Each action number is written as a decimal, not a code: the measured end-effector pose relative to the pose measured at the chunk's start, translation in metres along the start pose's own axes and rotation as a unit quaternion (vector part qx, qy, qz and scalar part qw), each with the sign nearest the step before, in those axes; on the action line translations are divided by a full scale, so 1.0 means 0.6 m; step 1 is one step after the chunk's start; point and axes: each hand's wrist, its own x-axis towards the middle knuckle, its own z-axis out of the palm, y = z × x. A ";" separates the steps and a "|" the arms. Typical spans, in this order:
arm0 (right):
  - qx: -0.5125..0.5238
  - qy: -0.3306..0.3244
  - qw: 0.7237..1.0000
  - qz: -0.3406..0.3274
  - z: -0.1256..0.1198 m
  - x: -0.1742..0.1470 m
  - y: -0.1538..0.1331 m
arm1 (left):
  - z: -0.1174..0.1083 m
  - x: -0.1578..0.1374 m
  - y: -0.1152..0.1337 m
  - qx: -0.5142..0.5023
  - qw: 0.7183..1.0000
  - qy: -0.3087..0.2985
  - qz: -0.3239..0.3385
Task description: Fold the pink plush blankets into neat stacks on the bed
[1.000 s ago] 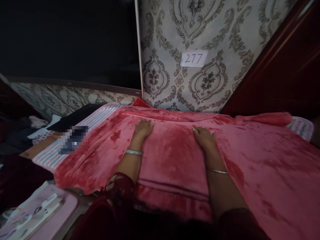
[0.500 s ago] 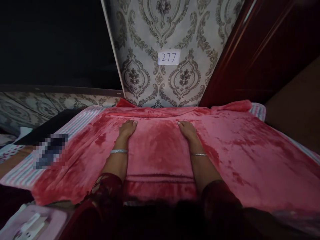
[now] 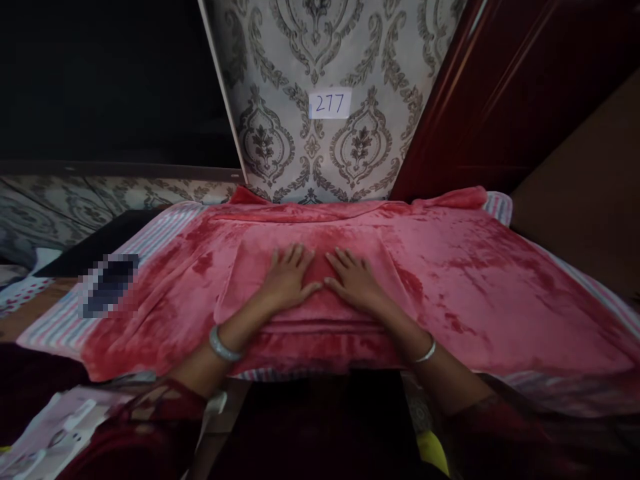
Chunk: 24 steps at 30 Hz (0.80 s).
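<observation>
Broad red plush-cloth blanket (image 3: pixel 320 315) at six o'clock; glossy, slanting dark-red panel (image 3: pixel 495 100) at two; matt white rectangular paper (image 3: pixel 330 113) at twelve.

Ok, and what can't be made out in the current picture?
All in the head view:
Dark object at left: details hidden by pixelation.
Blanket beneath the left hand and right hand: covered by them.
Screen: cut off by the top edge.

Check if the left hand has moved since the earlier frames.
Yes: the left hand sits farther right and lower, relative to the 277 label.
</observation>
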 end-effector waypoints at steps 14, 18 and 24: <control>0.012 0.028 0.999 -0.034 0.018 -0.080 0.025 | 0.025 -0.069 -0.007 -0.004 1.000 -0.014 0.013; 0.013 0.067 0.996 -0.059 0.037 -0.171 0.082 | 0.038 -0.158 -0.071 0.023 0.998 0.031 0.045; 0.066 0.118 0.989 -0.061 0.073 -0.219 0.138 | 0.056 -0.222 -0.138 0.022 0.996 0.076 0.034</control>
